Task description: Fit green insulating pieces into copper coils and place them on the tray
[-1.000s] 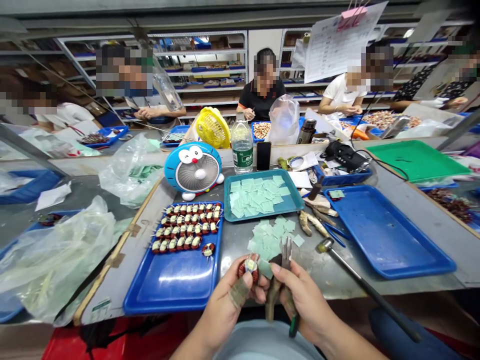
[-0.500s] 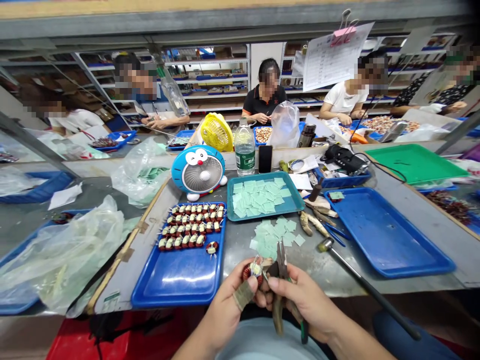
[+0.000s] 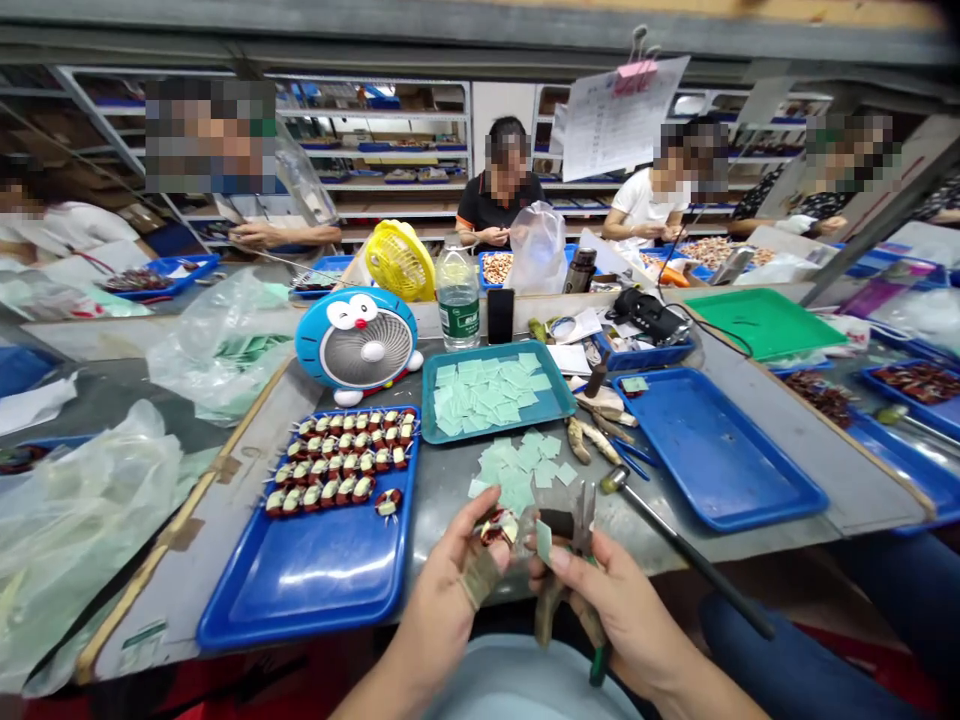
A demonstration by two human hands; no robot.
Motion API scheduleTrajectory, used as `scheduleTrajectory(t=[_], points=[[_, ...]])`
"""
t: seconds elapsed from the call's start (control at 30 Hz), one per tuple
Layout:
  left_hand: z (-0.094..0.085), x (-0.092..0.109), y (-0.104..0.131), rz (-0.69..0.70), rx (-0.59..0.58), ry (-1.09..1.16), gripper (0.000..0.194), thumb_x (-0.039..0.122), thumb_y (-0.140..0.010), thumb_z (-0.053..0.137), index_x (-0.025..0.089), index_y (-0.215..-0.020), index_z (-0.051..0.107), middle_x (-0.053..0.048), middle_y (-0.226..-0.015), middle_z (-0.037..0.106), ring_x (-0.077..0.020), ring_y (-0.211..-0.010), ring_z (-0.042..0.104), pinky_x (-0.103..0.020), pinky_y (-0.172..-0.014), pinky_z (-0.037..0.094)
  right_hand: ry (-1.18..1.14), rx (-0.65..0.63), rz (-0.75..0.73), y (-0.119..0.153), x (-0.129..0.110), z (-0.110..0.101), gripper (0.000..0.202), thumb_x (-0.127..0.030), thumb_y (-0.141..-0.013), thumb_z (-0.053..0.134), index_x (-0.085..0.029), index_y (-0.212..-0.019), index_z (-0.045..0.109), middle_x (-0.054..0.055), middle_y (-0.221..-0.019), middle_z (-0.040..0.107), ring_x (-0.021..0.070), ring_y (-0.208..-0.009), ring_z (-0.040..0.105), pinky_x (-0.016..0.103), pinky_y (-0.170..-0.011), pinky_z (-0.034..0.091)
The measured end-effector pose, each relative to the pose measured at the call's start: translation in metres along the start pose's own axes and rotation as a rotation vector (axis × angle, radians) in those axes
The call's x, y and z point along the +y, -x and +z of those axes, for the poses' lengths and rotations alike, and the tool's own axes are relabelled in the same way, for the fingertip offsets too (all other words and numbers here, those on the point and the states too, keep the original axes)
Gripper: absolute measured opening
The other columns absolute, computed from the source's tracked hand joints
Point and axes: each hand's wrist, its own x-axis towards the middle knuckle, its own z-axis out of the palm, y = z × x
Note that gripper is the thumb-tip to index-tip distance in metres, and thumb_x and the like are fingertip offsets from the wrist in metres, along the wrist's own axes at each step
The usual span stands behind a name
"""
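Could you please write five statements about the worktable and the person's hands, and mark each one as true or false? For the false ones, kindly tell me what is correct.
1. The left hand holds a wound coil. True.
2. The pliers are in the left hand. False: the pliers are in the right hand, together with a small green square.
3. All other green squares lie in the teal tray. False: some loose squares lie on the tabletop, in front of the teal tray.
4. In the left blue tray, a single coil lies apart from the rows. True.
5. The phone stands left of the water bottle. False: the phone is right of the water bottle.
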Motion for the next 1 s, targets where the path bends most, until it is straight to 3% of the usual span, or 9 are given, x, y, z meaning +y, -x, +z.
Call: scheduleTrajectory(t=[0.1, 0.2, 0.3, 0.43, 0.67, 0.8, 1.0], points=[[0.002, 0.002, -0.003, 0.011, -0.044, -0.131, 0.051, 0.031, -0.084, 0.079, 0.023, -0.13, 0.057, -0.012, -0.122, 0.065, -0.0269, -0.11, 0.064, -0.039, -0.096, 0.052, -0.029, -0.002, -0.064, -0.001, 0.003, 0.0, 0.04, -0.045, -0.085, 0.078, -0.02, -0.115, 0.069, 0.008, -0.104, 0.074, 0.0186, -0.091, 0.068, 0.033, -0.09, 0.053], [0.0, 0.003, -0.004, 0.102, -0.011, -0.307, 0.04, 0.027, -0.084, 0.078, 0.024, -0.119, 0.059, -0.011, -0.128, 0.062, -0.0277, -0.116, 0.063, -0.037, -0.098, 0.051, -0.026, -0.011, -0.136, -0.004, 0.006, -0.003, 0.038, -0.041, -0.088, 0.075, -0.021, -0.119, 0.068, 0.01, -0.116, 0.072, 0.0223, -0.104, 0.068, 0.04, -0.102, 0.049], [-0.005, 0.003, -0.005, 0.201, -0.019, -0.531, 0.033, 0.023, -0.086, 0.075, 0.027, -0.115, 0.061, -0.008, -0.121, 0.064, -0.0245, -0.108, 0.066, -0.033, -0.094, 0.052, 0.041, -0.001, -0.182, -0.007, 0.008, -0.006, 0.04, -0.041, -0.089, 0.074, -0.022, -0.124, 0.067, 0.011, -0.124, 0.07, 0.0263, -0.117, 0.065, 0.044, -0.109, 0.045], [-0.007, 0.005, -0.005, 0.29, -0.039, -0.708, 0.029, 0.021, -0.087, 0.073, 0.027, -0.114, 0.064, -0.007, -0.112, 0.066, -0.0227, -0.098, 0.067, -0.031, -0.088, 0.051, 0.182, 0.052, -0.212, -0.012, 0.007, -0.009, 0.042, -0.044, -0.089, 0.074, -0.023, -0.125, 0.067, 0.011, -0.125, 0.07, 0.0274, -0.117, 0.065, 0.043, -0.108, 0.046], [0.001, 0.011, -0.008, 0.325, -0.063, -0.711, 0.022, 0.024, -0.093, 0.066, 0.026, -0.115, 0.064, -0.008, -0.11, 0.069, -0.0238, -0.098, 0.068, -0.03, -0.086, 0.053, 0.111, 0.081, -0.203, -0.011, 0.013, -0.016, 0.042, -0.043, -0.091, 0.071, -0.023, -0.128, 0.066, 0.012, -0.129, 0.068, 0.0284, -0.123, 0.063, 0.048, -0.112, 0.044], [0.0, 0.012, -0.008, 0.245, -0.035, -0.663, 0.033, 0.027, -0.092, 0.067, 0.026, -0.125, 0.06, -0.009, -0.117, 0.07, -0.0255, -0.102, 0.07, -0.032, -0.09, 0.054, 0.08, 0.107, -0.217, -0.012, 0.017, -0.015, 0.04, -0.042, -0.089, 0.074, -0.025, -0.125, 0.068, 0.011, -0.128, 0.069, 0.027, -0.123, 0.063, 0.046, -0.115, 0.041], [-0.002, 0.015, -0.006, 0.267, 0.01, -0.659, 0.032, 0.026, -0.09, 0.069, 0.024, -0.122, 0.062, -0.01, -0.117, 0.072, -0.0262, -0.102, 0.071, -0.032, -0.089, 0.056, 0.06, 0.104, -0.189, -0.016, 0.02, -0.013, 0.045, -0.04, -0.086, 0.077, -0.027, -0.128, 0.067, 0.01, -0.127, 0.07, 0.028, -0.118, 0.066, 0.046, -0.109, 0.048]])
